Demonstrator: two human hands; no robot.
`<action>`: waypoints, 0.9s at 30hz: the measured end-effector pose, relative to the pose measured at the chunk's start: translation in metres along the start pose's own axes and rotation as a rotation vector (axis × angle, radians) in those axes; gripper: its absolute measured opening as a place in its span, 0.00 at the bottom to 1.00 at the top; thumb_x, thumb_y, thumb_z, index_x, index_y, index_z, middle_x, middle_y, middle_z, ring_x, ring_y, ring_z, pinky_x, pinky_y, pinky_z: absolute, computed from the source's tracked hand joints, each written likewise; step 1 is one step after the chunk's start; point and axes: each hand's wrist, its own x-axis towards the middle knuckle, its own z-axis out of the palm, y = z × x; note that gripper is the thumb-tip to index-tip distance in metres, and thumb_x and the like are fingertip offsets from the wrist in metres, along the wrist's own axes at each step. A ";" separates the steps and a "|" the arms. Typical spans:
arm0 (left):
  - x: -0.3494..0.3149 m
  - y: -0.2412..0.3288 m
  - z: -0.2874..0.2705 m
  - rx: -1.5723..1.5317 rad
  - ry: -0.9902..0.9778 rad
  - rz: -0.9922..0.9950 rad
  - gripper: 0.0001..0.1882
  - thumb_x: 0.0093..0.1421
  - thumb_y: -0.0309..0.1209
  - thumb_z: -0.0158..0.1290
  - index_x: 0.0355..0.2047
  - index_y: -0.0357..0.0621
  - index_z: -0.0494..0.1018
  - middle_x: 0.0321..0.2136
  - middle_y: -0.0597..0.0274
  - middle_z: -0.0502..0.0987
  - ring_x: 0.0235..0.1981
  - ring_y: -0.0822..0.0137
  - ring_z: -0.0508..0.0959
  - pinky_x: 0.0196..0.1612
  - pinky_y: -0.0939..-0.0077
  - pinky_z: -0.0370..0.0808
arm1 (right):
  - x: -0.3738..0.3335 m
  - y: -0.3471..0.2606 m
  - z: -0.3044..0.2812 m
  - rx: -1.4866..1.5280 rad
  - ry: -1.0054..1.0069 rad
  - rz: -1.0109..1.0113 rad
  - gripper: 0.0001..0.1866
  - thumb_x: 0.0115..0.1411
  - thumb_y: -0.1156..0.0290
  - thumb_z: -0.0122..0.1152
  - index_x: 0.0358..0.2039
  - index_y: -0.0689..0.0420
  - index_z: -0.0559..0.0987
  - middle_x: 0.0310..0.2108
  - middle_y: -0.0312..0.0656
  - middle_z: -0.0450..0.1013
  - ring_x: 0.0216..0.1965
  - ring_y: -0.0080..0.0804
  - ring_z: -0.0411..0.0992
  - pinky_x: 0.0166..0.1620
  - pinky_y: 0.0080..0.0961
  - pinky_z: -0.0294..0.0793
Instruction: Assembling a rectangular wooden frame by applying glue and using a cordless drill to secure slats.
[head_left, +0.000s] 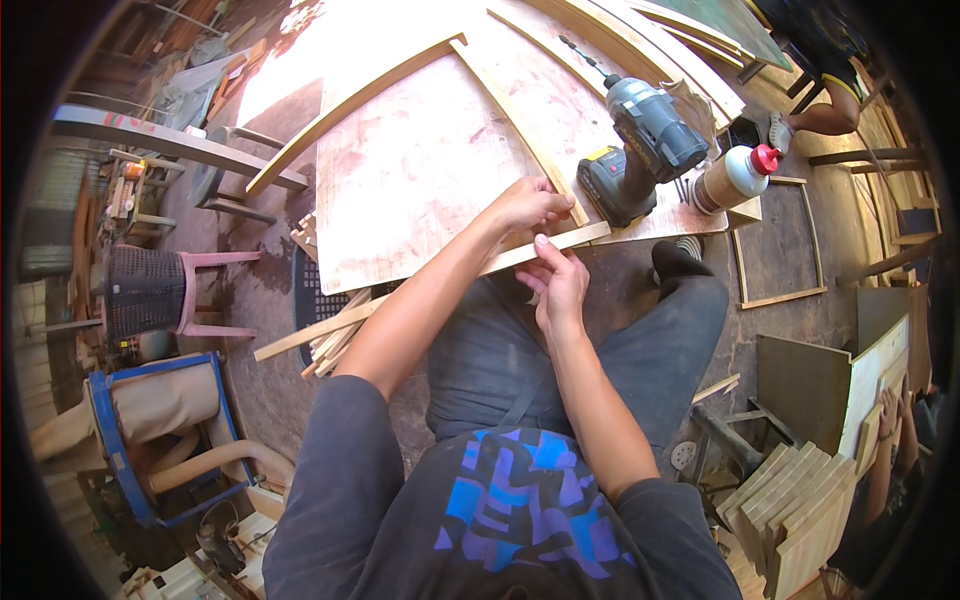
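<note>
A large plywood board (420,170) lies in front of me, with thin curved wooden strips (510,100) set on it. A long straight wooden strip (300,338) runs along the board's near edge. My left hand (530,205) presses down on that near edge, where a curved strip meets the straight one. My right hand (558,285) pinches the straight strip from below, fingers closed on it. A grey and black cordless drill (645,140) rests on the board just right of my hands.
A white glue bottle with a red cap (735,177) lies beside the drill. Loose wood sticks (335,340) sit lower left. A pink stool (190,290), stacked boards (800,510) and a wooden frame (780,250) stand around. Another person's leg (825,115) is upper right.
</note>
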 end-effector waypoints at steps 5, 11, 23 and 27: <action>0.006 -0.003 -0.002 0.060 0.048 -0.056 0.09 0.65 0.34 0.57 0.32 0.43 0.73 0.22 0.71 0.71 0.24 0.78 0.70 0.28 0.79 0.67 | 0.011 0.001 0.006 0.003 0.051 0.106 0.17 0.61 0.63 0.67 0.44 0.61 0.76 0.34 0.43 0.76 0.35 0.35 0.77 0.40 0.31 0.79; 0.002 0.005 -0.006 -0.042 -0.047 -0.122 0.12 0.65 0.36 0.56 0.32 0.39 0.72 0.23 0.66 0.72 0.25 0.73 0.74 0.26 0.74 0.70 | 0.012 0.003 0.000 -0.101 0.023 0.115 0.20 0.59 0.65 0.68 0.49 0.61 0.76 0.37 0.41 0.77 0.34 0.33 0.78 0.39 0.31 0.79; -0.019 -0.014 0.022 -0.261 0.121 -0.038 0.16 0.70 0.37 0.49 0.45 0.34 0.66 0.40 0.43 0.76 0.39 0.57 0.80 0.38 0.65 0.80 | 0.007 0.005 -0.007 -0.124 -0.018 0.060 0.18 0.61 0.65 0.66 0.48 0.60 0.76 0.38 0.41 0.77 0.36 0.32 0.78 0.41 0.28 0.78; -0.020 -0.017 0.030 -0.262 0.114 0.012 0.16 0.70 0.38 0.48 0.44 0.34 0.66 0.41 0.41 0.75 0.40 0.56 0.79 0.40 0.62 0.80 | 0.004 0.002 -0.012 -0.109 -0.016 0.078 0.17 0.61 0.65 0.66 0.47 0.60 0.76 0.37 0.42 0.77 0.37 0.34 0.77 0.42 0.30 0.78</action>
